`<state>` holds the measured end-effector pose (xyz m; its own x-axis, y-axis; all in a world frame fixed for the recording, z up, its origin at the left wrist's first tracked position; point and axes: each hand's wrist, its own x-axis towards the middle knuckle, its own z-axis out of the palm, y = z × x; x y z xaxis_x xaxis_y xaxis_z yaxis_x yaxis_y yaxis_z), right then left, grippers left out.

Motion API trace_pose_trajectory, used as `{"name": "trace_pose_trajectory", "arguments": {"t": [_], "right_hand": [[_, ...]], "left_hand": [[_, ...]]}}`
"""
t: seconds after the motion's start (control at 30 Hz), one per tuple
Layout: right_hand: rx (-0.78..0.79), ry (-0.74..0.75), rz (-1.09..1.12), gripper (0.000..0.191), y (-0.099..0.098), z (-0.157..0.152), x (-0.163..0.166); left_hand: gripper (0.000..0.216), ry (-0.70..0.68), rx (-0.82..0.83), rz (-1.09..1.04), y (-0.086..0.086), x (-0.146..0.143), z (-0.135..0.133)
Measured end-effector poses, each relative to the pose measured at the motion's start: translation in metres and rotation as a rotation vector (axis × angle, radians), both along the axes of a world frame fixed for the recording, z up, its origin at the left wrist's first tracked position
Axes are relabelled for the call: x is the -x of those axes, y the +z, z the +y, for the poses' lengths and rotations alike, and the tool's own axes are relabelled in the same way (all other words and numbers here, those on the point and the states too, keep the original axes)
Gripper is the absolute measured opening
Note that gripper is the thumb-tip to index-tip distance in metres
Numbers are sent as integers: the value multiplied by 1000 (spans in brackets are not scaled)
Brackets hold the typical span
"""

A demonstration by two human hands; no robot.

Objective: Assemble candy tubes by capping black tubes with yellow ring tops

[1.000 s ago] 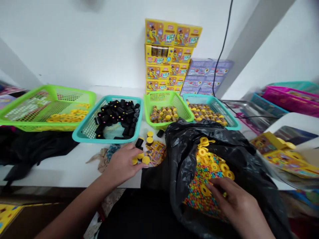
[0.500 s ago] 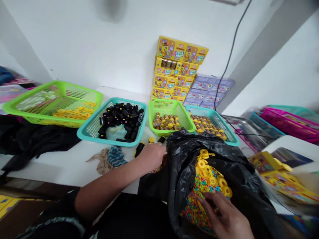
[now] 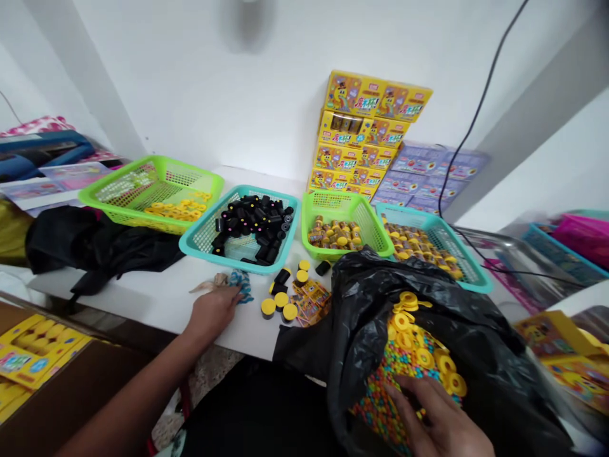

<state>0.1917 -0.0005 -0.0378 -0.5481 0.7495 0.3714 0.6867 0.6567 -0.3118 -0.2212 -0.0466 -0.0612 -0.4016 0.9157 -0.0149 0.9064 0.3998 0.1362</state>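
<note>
My left hand (image 3: 216, 310) is closed over a crumpled cloth, with its blue-and-white striped part (image 3: 243, 284) and its beige part (image 3: 204, 287) showing around my fingers. My right hand (image 3: 438, 416) rests among small coloured candy balls (image 3: 380, 397) in a black plastic bag (image 3: 347, 330); thumb and fingers are apart, with nothing clearly held. Yellow rings (image 3: 425, 357) lie on the candies. Between my hands, several small black cups with yellow tops (image 3: 268, 308) stand or lie on the table beside a pile of printed labels (image 3: 311, 301).
Along the back stand a green basket of yellow pieces (image 3: 95, 190), a teal basket of black cups (image 3: 190, 244), a green basket (image 3: 375, 235) and a teal basket (image 3: 476, 276) of wrapped cups. Yellow boxes (image 3: 347, 158) are stacked behind. A black cable (image 3: 469, 136) hangs at right.
My left hand has moved left from the small cups to the cloth, uncovering the cups and labels. My right hand stays in the candy bag. The view has shifted left.
</note>
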Motion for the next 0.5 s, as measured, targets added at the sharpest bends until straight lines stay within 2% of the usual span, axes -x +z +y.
{"name": "trace_pose_trajectory", "arguments": {"t": [0.07, 0.17, 0.23, 0.3, 0.33, 0.4, 0.5], "right_hand": [[2, -13, 16, 24, 1, -2, 2], [-4, -22, 41, 25, 3, -5, 6], [-9, -28, 54, 26, 5, -7, 10], [-10, -24, 57, 25, 7, -8, 13], [-8, -21, 56, 25, 7, -7, 14], [-5, -2, 42, 24, 5, -7, 14], [-24, 39, 32, 26, 1, -6, 11]], "left_hand": [[26, -41, 28, -4, 6, 3, 2], [27, -39, 11, 26, 33, -4, 1], [33, -60, -80, 23, 54, -19, 4], [37, -175, -183, -29, 70, -44, 15], [38, -273, -197, -58, 74, -57, 24], [32, -455, -104, -44, 75, -84, 49], [23, -532, 9, -16, 63, -114, 87]]}}
